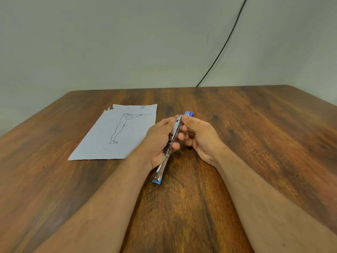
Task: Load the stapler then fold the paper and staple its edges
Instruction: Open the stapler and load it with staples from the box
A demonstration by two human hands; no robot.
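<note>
A small metal stapler (174, 130) is held above the table's middle, its staple tray (160, 170) with a blue end pulled out towards me. My left hand (160, 141) wraps around the stapler's body. My right hand (198, 136) pinches the stapler's far tip with thumb and forefinger. A white sheet of paper (116, 134) with a line drawing of a standing figure lies flat on the table to the left, its far left corner torn. A small blue staple box (189, 113) sits on the table just behind my right hand, partly hidden.
The wooden table (255, 143) reaches to a pale wall. A black cable (224, 46) runs down the wall to the table's far edge.
</note>
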